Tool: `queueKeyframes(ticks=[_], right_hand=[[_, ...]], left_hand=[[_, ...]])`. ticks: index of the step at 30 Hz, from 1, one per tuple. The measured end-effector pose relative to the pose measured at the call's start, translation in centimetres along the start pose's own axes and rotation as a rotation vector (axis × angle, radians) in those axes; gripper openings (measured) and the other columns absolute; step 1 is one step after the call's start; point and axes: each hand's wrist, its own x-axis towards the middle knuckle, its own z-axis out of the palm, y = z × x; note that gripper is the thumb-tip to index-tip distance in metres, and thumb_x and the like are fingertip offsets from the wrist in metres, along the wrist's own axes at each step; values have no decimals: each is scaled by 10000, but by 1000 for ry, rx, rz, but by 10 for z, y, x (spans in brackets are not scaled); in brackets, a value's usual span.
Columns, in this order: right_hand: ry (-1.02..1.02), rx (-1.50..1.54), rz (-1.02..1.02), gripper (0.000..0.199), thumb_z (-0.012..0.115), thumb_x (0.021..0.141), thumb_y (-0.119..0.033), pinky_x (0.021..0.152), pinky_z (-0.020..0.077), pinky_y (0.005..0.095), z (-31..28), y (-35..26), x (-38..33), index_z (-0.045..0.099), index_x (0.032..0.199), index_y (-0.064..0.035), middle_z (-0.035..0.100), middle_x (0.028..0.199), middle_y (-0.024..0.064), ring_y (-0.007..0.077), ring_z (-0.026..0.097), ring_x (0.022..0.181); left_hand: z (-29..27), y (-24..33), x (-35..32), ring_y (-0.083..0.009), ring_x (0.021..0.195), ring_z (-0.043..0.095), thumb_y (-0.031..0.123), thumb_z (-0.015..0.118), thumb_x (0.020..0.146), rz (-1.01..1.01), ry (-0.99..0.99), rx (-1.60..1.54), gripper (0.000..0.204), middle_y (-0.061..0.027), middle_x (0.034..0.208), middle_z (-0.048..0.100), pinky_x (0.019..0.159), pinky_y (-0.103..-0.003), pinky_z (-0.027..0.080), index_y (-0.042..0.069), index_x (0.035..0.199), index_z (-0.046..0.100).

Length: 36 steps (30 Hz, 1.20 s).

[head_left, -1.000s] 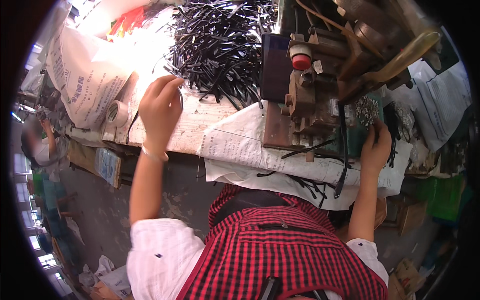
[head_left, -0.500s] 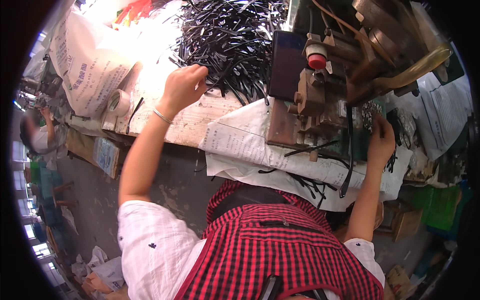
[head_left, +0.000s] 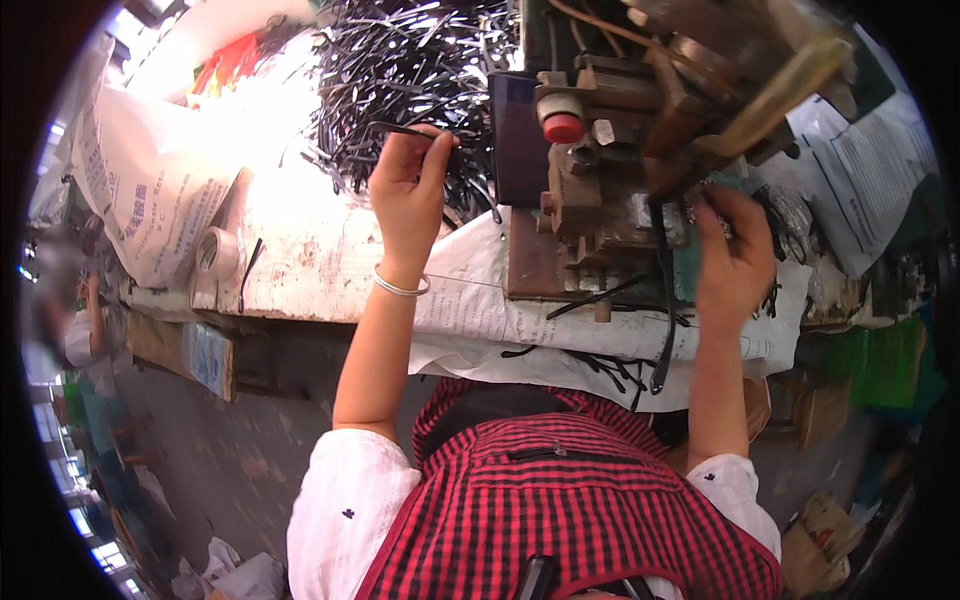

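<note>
A thin black glasses temple is pinched between the fingertips of my left hand, in front of a big heap of black temples. My right hand is at the right side of a worn metal bench machine, its thumb and fingers bent close together. What those fingertips hold, if anything, is too small to make out. Another temple hangs down from the machine, just left of my right hand. One more temple lies across the machine's front edge.
Several temples lie on white sheeting at the table's front. A red-tipped button tops the machine, beside a dark flat panel. A tape roll and a printed white sack are left. Another person sits far left.
My left hand has come right from the heap's edge and now shows a temple in its fingers. My right hand has shifted toward the machine's hanging temple. The whole view has turned slightly.
</note>
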Motion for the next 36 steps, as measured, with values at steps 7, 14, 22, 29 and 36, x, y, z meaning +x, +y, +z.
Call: queueKeyframes(ticks=[7, 14, 22, 29, 36], right_hand=[[27, 372, 147, 437, 728, 870, 29, 916, 489, 277, 30, -2, -9, 553, 1270, 19, 686, 1142, 113, 137, 647, 997], [-79, 557, 273, 554, 669, 880, 48, 1033, 438, 304, 29, -47, -7, 451, 1389, 38, 672, 1194, 136, 149, 625, 1093], [-112, -167, 176, 316, 622, 893, -12, 952, 497, 324, -23, 21, 8, 688, 1201, -34, 715, 1179, 120, 213, 674, 1085], [-90, -444, 93, 183, 622, 923, -72, 842, 517, 319, -60, 76, -26, 715, 1079, -45, 737, 1013, 120, 239, 702, 947], [-83, -411, 276, 146, 664, 911, -88, 777, 492, 278, -76, 70, -17, 718, 1037, -37, 719, 920, 74, 149, 667, 837]], left_hand=[[3, 6, -36, -38, 763, 636, 57, 656, 987, -52, 109, -62, 54, -59, 907, 743, 619, -168, 465, 8, 1007, 651], [21, 82, -38, -210, 806, 689, -59, 674, 908, 532, -22, 9, 157, -178, 982, 722, 717, -302, 565, -27, 1053, 624], [91, 93, -66, -116, 581, 573, 108, 834, 727, 1037, -408, 308, 238, -121, 1019, 697, 487, -252, 440, 60, 891, 668], [95, 76, -59, -84, 532, 542, 147, 846, 746, 1105, -378, 297, 249, -96, 1009, 700, 446, -235, 401, 81, 908, 670], [96, 76, -59, -83, 530, 547, 167, 851, 720, 1110, -366, 282, 283, -85, 1005, 708, 455, -229, 401, 105, 925, 666]])
